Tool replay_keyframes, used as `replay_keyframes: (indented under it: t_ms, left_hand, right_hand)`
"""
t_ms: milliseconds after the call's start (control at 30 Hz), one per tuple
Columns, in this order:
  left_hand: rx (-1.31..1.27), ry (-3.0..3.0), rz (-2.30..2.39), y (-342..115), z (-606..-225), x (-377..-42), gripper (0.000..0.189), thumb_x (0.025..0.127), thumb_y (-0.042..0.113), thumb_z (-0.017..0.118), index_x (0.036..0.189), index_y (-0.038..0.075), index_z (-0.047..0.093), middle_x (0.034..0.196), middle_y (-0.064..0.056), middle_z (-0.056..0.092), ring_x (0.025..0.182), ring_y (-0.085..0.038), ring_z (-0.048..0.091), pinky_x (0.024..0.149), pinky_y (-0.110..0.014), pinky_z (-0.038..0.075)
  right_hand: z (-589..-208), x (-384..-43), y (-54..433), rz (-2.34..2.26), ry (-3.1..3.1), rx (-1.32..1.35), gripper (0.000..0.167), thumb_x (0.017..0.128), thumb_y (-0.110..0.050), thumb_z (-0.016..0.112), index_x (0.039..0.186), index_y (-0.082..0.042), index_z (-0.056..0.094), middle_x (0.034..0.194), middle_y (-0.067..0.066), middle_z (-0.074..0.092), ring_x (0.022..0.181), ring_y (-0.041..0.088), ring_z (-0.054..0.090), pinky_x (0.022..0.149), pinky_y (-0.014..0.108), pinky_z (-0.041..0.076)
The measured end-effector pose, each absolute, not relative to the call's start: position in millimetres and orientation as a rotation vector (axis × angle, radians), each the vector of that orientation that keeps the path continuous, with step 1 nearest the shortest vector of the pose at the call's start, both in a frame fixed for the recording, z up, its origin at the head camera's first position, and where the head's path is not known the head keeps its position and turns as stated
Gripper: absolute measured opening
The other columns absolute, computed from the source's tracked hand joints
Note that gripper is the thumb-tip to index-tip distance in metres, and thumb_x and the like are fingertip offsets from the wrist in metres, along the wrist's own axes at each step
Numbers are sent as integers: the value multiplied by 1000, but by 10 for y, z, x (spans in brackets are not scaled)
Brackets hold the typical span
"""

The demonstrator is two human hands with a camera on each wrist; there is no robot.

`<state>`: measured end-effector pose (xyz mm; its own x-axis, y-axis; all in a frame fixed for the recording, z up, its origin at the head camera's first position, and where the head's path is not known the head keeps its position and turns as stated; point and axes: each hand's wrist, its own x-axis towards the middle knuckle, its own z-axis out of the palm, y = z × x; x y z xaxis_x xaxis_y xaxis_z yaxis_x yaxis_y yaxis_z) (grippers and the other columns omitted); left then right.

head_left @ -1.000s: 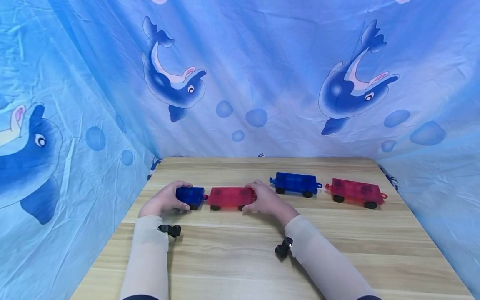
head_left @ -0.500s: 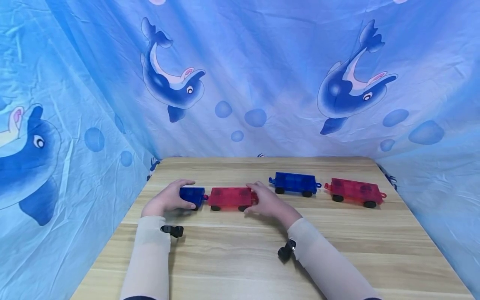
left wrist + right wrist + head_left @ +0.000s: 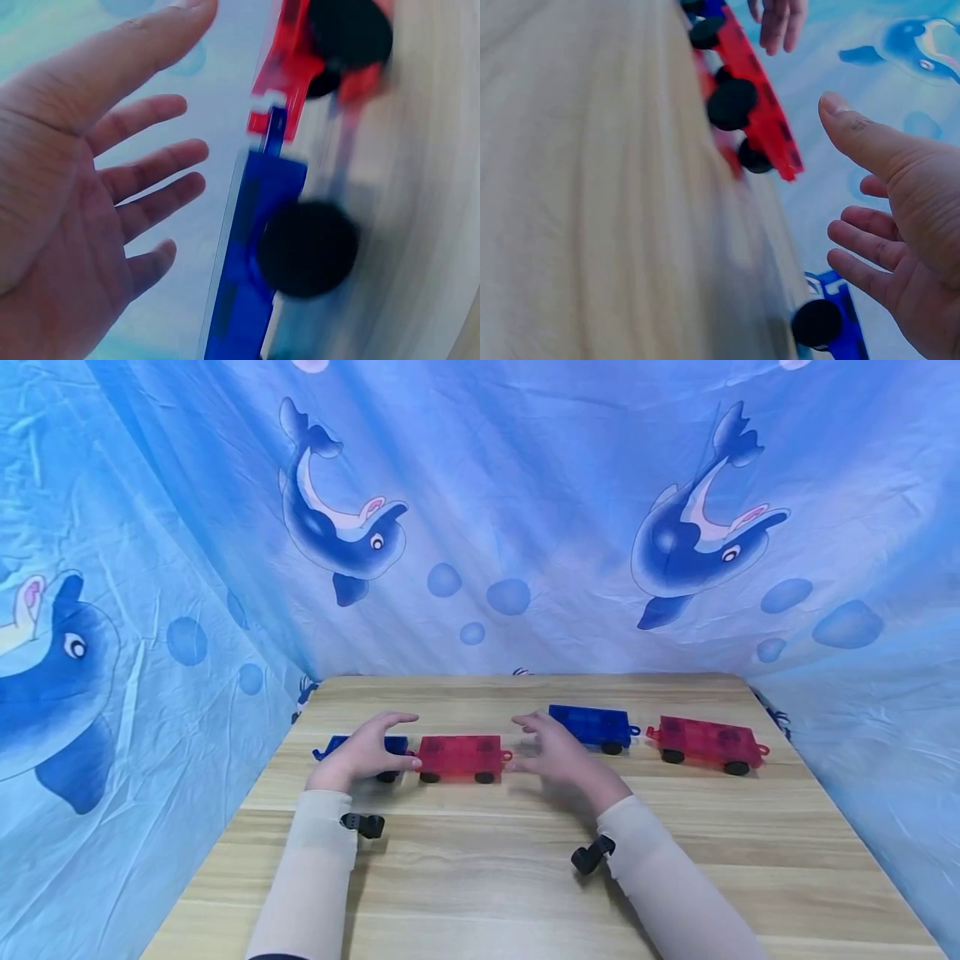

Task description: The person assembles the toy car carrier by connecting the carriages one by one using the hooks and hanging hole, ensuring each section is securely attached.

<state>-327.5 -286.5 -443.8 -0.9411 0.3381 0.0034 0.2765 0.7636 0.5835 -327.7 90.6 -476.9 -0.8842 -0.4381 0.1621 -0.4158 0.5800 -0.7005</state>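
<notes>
Above the left blue toy train car [image 3: 396,745] hovers my left hand [image 3: 367,747], thumb and fingers spread and holding nothing. That car lines up with a red toy train car [image 3: 459,756]; in the left wrist view the blue car's end loop sits at the red car's hook [image 3: 259,121]. My right hand [image 3: 558,752] is in the air just right of this red car, its fingers apart and empty. Behind it, partly hidden by the hand, stands a second blue train car [image 3: 596,725]. A second red car [image 3: 705,739] follows it, their couplings close together.
All the cars stand on black wheels on a wood-grain table [image 3: 465,868]. A blue dolphin-print curtain [image 3: 480,510] encloses the back and sides. Small black cameras [image 3: 592,855] are strapped to both sleeved wrists.
My right hand has let go of the left red car and moved right. My left hand has come off the left blue car and shifted right over it. The cars stay in place.
</notes>
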Motion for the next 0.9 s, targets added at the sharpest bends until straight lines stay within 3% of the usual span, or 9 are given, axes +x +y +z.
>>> replay_keyframes:
  t_ms: [167,467,633,900]
  left_hand:
    - [561,2870,929,-2661,-4465,-3294,83,85,46,88,156,28,49,163,-6,41,151,-38,34,114,-65,37]
    - [669,2919,917,-2293,-4498,-3271,77,85,52,86,152,32,53,155,1,47,145,-32,43,111,-61,43]
    - [770,2954,853,-2107,-4556,-3271,75,84,50,87,150,30,57,148,4,52,140,-27,48,111,-55,45]
    - [826,2983,751,-1903,-4631,-3247,77,83,50,88,150,29,57,149,5,51,139,-25,46,107,-52,49]
  right_hand:
    - [-4696,-3298,1058,-1204,2843,-683,80,88,-40,87,156,-21,50,154,9,48,141,34,50,109,57,47]
    - [-4644,-3358,1285,-1162,2925,-546,91,84,-67,78,158,-25,48,168,15,31,153,43,29,115,66,34]
    - [-4656,-3394,1396,-1118,2987,-475,94,82,-73,75,158,-25,48,168,14,32,151,45,32,114,68,35]
    - [-4695,-3448,1495,-1058,3020,-449,93,83,-67,78,159,-24,46,165,15,35,149,46,34,113,68,35]
